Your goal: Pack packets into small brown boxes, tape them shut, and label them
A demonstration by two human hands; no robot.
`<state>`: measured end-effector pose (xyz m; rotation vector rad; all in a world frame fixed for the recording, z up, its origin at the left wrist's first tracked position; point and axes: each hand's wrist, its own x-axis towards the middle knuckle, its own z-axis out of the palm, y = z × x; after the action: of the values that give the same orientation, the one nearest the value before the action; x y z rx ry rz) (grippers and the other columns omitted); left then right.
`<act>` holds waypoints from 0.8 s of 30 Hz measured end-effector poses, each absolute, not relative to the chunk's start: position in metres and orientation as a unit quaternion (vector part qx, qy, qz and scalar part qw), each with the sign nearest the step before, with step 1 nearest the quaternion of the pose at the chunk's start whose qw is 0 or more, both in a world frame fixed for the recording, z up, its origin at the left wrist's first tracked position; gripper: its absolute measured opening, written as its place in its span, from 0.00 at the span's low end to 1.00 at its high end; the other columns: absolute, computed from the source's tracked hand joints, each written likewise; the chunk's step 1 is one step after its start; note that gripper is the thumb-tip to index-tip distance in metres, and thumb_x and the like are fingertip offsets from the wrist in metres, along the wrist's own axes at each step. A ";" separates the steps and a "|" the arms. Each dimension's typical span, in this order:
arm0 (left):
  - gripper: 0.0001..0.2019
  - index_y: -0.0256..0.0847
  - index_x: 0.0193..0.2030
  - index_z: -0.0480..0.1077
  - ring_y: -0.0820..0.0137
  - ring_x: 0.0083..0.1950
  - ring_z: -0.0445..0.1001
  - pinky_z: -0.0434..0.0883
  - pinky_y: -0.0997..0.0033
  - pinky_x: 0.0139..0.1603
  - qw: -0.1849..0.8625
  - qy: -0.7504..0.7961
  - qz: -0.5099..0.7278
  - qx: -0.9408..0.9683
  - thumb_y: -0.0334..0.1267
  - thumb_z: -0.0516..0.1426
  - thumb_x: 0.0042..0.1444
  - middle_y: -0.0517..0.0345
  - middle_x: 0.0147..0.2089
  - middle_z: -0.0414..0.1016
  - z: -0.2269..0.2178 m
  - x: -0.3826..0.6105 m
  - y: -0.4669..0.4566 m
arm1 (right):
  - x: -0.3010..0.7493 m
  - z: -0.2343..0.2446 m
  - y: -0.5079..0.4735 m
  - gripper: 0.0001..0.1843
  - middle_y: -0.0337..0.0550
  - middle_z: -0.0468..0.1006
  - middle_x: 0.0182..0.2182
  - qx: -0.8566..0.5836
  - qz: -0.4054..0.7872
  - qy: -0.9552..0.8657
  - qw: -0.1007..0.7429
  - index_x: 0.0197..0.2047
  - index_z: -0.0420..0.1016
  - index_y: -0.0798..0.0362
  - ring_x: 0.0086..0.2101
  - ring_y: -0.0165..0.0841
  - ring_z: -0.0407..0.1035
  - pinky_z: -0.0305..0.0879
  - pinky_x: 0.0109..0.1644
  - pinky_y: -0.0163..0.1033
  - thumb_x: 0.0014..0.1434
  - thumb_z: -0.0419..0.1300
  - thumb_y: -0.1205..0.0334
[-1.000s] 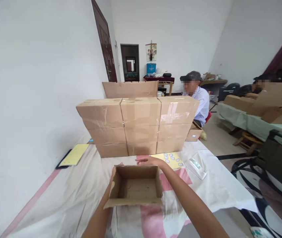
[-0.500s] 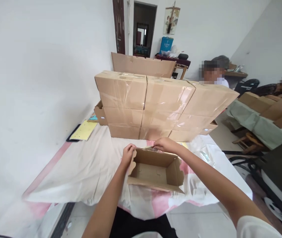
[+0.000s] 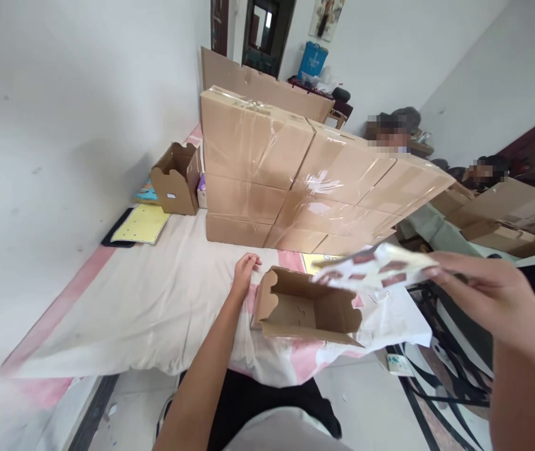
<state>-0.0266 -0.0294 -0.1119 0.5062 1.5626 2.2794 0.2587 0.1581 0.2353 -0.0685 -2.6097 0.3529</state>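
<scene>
A small open cardboard box [image 3: 306, 308] lies on the cloth-covered table [image 3: 155, 307] right in front of me. My left hand [image 3: 245, 272] rests on the cloth beside the box's left flap, fingers loosely curled, holding nothing that I can see. My right hand [image 3: 478, 294] is raised at the right, close to the camera. It pinches a clear plastic sheet with small dark rectangles [image 3: 375, 268] that hangs over the box. Behind the box stands a wall of taped cardboard cartons [image 3: 305, 185].
An open brown box [image 3: 173, 178] and a yellow sheet on a black board [image 3: 138, 224] lie at the back left by the wall. Two other people sit at the right behind the cartons. More cartons [image 3: 507, 216] fill a green-covered table at the right.
My right hand left the box's back edge, rose to the right and now holds the plastic sheet. My left hand let go of the box flap. The view swung left and down.
</scene>
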 end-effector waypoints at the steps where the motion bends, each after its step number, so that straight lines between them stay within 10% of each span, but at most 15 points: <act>1: 0.18 0.38 0.39 0.72 0.70 0.38 0.74 0.74 0.63 0.44 0.165 0.547 0.802 0.176 0.53 0.56 0.66 0.58 0.36 0.75 -0.112 -0.026 -0.029 | 0.259 0.231 0.146 0.07 0.47 0.85 0.35 -0.006 0.133 -0.968 0.213 0.43 0.84 0.42 0.31 0.37 0.79 0.71 0.30 0.40 0.66 0.63 0.56; 11: 0.17 0.37 0.39 0.72 0.69 0.39 0.75 0.75 0.62 0.45 0.157 0.543 0.804 0.186 0.52 0.57 0.67 0.58 0.37 0.75 -0.116 -0.024 -0.032 | 0.221 0.177 0.117 0.09 0.42 0.85 0.34 0.002 0.168 -0.975 0.146 0.38 0.83 0.48 0.30 0.35 0.78 0.72 0.32 0.36 0.67 0.61 0.57; 18: 0.18 0.37 0.40 0.72 0.69 0.39 0.75 0.75 0.62 0.44 0.162 0.533 0.812 0.175 0.52 0.56 0.67 0.57 0.37 0.75 -0.121 -0.026 -0.030 | 0.187 0.099 0.100 0.16 0.45 0.85 0.31 0.003 0.096 -0.994 -0.057 0.35 0.83 0.49 0.32 0.38 0.79 0.72 0.37 0.40 0.68 0.55 0.65; 24: 0.24 0.38 0.38 0.72 0.69 0.38 0.75 0.74 0.63 0.44 0.161 0.533 0.812 0.175 0.59 0.52 0.67 0.57 0.35 0.75 -0.121 -0.026 -0.033 | 0.224 0.090 0.112 0.11 0.47 0.83 0.42 -0.068 0.188 -0.947 0.252 0.47 0.80 0.49 0.42 0.39 0.78 0.73 0.49 0.45 0.70 0.56 0.60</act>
<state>-0.0257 -0.0330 -0.1206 0.5008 1.5225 2.3183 0.2239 0.1120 0.0904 -0.1838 -2.5744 0.5123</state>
